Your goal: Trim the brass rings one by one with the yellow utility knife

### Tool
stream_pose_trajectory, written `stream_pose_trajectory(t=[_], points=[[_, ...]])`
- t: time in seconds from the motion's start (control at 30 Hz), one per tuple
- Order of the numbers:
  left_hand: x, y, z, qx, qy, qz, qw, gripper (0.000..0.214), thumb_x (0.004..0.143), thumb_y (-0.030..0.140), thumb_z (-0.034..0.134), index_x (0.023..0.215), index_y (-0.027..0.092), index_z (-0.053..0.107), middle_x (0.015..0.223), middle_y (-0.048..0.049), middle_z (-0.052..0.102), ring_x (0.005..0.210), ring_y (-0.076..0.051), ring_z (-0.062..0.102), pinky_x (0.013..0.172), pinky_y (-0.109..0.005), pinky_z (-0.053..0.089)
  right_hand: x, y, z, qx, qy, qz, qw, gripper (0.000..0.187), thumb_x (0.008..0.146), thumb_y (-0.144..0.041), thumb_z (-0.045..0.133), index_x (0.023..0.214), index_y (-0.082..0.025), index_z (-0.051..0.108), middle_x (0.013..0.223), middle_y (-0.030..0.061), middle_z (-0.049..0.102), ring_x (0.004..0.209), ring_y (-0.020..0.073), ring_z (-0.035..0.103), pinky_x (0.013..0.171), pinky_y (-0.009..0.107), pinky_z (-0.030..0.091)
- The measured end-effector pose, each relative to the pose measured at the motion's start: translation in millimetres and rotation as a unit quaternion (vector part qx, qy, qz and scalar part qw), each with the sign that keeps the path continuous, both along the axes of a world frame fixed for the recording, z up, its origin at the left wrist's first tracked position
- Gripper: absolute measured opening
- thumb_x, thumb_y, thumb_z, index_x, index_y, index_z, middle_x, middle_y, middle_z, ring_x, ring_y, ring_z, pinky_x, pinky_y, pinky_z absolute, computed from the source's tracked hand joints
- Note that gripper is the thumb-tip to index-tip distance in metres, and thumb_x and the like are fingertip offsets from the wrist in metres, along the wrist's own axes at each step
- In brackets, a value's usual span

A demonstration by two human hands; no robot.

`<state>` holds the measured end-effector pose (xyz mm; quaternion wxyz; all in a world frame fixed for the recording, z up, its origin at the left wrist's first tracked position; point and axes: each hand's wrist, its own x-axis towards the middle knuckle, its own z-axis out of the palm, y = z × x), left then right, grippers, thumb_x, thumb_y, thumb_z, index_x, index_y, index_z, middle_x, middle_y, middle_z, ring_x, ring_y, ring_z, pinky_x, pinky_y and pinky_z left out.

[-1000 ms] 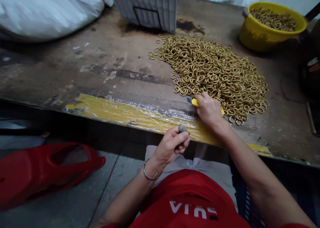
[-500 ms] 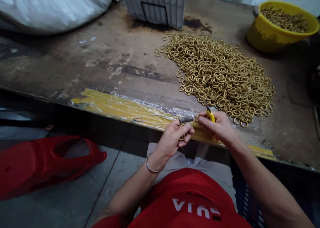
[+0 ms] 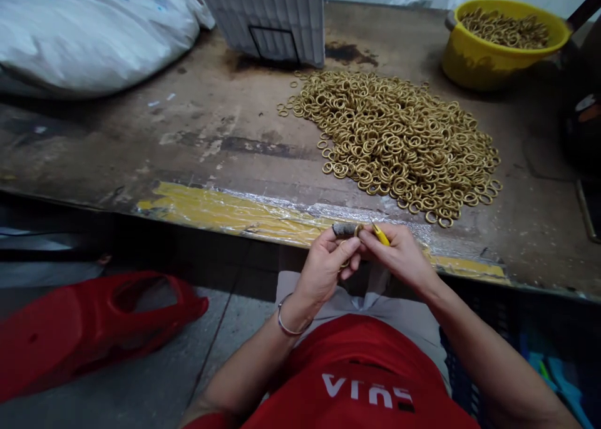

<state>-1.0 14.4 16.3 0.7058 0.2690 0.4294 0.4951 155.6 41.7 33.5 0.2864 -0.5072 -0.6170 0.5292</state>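
My left hand [image 3: 323, 263] is closed around a few gold-coloured rings [image 3: 345, 263], held in against the palm. Grey wrapping covers its index finger, which points right. At that fingertip a single gold ring [image 3: 358, 230] is pinched where both hands meet. My right hand [image 3: 401, 253] grips a small yellow knife [image 3: 381, 235], whose thin dark tip points up and left; its thumb and fingertip also touch the single ring. Just beyond the hands lies a large heap of gold rings [image 3: 399, 141] on the worn wooden table [image 3: 197, 122].
A yellow tub [image 3: 488, 66] of rings stands at the back right. A grey ribbed container [image 3: 277, 22] and a white sack [image 3: 94, 41] are at the back. Yellow tape [image 3: 225, 210] lines the front edge. A red stool [image 3: 103, 322] is on the floor at left.
The hands have come closer together, my right hand moving left with the knife and the ring to my left index fingertip. The view has shifted slightly.
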Motion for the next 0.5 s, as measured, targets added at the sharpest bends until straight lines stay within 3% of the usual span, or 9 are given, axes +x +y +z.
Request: stream_pose_trajectory(t=[0.1,0.2,0.33,0.5], points=[[-3,-1,1.0,-0.009,-0.007,-0.011,1.0,0.033,0.073,0.038,0.083,0.086,0.012,0.067,0.07,-0.0003,0.064,0.049,-0.005,0.05,0.036,-0.014,0.031,5,0,3.1,0.025,-0.015,0.054,0.998,0.038,0.096,-0.048,0.053,0.076,-0.017,0.064,0.072,0.0017,0.065,0.068,0.0142,0.057,0.066,0.025,0.043],[-6,-1,3.5,-0.022,-0.018,-0.026,0.999,0.031,0.071,0.035,0.085,0.085,0.012,0.069,0.066,0.0007,0.061,0.051,-0.006,0.05,0.039,-0.013,0.033,9,-5,3.9,0.098,-0.076,0.049,0.991,0.039,0.098,-0.046,0.052,0.072,-0.018,0.062,0.069,0.0007,0.061,0.064,0.0127,0.052,0.063,0.025,0.039],[-7,0,3.0,-0.028,-0.006,-0.025,0.999,0.036,0.066,0.037,0.088,0.082,0.013,0.068,0.066,0.0004,0.062,0.052,-0.006,0.051,0.04,-0.014,0.034,11,-15,4.5,0.231,-0.2,0.028,0.952,0.029,0.099,-0.035,0.051,0.079,-0.018,0.064,0.076,0.004,0.064,0.068,0.0149,0.055,0.065,0.027,0.038],[-8,0,-4.7,-0.007,0.051,-0.026,0.998,0.041,0.069,0.046,0.086,0.077,0.014,0.063,0.054,0.0043,0.054,0.044,-0.006,0.045,0.038,-0.016,0.033,7,-22,7.0,0.271,-0.352,0.067,0.893,0.016,0.092,-0.021,0.054,0.094,-0.016,0.069,0.087,0.0075,0.068,0.071,0.0179,0.061,0.065,0.028,0.038]])
